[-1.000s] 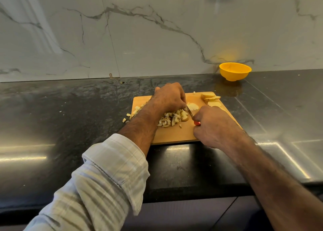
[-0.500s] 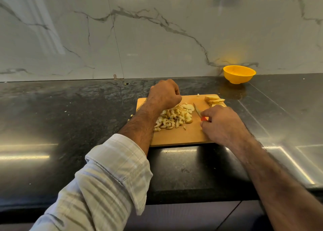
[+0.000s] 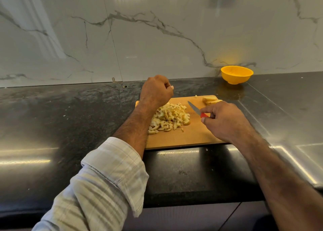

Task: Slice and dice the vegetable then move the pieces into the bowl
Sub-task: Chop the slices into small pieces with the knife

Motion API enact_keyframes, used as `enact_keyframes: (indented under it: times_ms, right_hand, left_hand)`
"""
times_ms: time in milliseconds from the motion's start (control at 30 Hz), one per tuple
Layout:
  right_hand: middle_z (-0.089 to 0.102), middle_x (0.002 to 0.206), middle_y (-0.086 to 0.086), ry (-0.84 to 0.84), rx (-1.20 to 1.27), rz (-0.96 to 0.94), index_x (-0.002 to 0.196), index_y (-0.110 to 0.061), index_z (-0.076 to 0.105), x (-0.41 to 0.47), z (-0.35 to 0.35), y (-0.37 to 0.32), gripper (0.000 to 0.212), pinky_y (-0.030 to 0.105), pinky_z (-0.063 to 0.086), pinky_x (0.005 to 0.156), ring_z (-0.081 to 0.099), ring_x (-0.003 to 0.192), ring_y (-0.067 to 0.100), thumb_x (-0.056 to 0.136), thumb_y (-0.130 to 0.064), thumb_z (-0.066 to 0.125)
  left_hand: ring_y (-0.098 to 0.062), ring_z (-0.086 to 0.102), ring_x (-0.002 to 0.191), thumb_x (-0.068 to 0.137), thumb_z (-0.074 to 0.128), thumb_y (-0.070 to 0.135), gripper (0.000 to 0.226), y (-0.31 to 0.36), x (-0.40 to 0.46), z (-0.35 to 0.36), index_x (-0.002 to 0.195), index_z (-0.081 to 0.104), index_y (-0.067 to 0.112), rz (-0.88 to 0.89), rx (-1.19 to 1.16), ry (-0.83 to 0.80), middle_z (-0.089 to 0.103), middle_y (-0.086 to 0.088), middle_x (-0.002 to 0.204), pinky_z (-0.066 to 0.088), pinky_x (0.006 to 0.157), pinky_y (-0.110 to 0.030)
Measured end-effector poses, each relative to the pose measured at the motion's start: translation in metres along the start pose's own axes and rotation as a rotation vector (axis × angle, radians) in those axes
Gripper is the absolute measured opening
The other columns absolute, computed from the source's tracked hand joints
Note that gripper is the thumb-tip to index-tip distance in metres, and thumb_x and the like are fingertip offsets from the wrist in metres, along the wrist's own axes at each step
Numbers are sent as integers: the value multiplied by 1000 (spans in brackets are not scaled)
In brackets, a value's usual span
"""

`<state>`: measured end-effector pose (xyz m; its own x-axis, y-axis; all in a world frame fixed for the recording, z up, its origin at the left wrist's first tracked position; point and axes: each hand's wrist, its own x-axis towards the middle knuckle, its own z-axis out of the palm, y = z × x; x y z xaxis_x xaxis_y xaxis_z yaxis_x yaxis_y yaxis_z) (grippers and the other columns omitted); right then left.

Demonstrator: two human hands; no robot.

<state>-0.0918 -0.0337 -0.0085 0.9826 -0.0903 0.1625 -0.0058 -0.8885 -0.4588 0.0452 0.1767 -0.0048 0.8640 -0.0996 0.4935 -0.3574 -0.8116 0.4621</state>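
Observation:
A pile of pale diced vegetable pieces (image 3: 170, 117) lies in the middle of a wooden cutting board (image 3: 188, 138). A few uncut slices (image 3: 210, 100) sit at the board's far right corner. My right hand (image 3: 225, 120) pinches the red handle of a small knife (image 3: 196, 109), its blade pointing up and left above the board. My left hand (image 3: 155, 91) hovers over the board's far left part with its fingers curled; nothing shows in it. The yellow bowl (image 3: 236, 74) stands by the wall, beyond the board to the right.
The board lies on a dark stone counter (image 3: 70, 119) backed by a white marble wall. A steel surface (image 3: 283, 112) adjoins the counter on the right. Small vegetable crumbs are scattered on the counter left of the board.
My left hand lifted off the diced pile and moved back toward the wall. My right hand raised the knife off the board and drew slightly to the right.

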Motion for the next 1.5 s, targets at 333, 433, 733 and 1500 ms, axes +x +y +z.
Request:
enact_keyframes:
  times_ms: [333,433,733,1500]
  right_hand:
    - [73,116,-5,43,-83,-79,135,-34,69,-5,6,-9,37,35,56,88,64,103,18,98,-35,64]
    - [75,110,-7,119,-147,-123,129,-35,72,-15,3,-1,32,39,60,83,65,97,17,98,-36,63]
    - [75,103,-6,343,-77,-152,123,-29,76,-49,6,19,26,30,49,71,59,82,11,101,-31,62]
    - [72,92,0,233,-319,-139,102,-24,80,34,-14,-1,15,33,52,64,60,78,19,93,-30,71]
  left_hand:
    - [-13,66,73,95,69,42,24,3,-4,5,86,76,21,28,43,-29,70,5,77,57,64,-30]
    - [-12,65,71,95,69,41,25,9,-6,6,83,76,21,54,46,-43,69,5,75,51,62,-28]
    - [-10,62,69,98,67,36,24,20,-12,12,82,75,20,139,79,-97,65,9,71,50,65,-29]
    - [-17,65,74,96,65,38,23,10,-6,-2,86,76,20,80,119,3,71,4,80,61,72,-38]
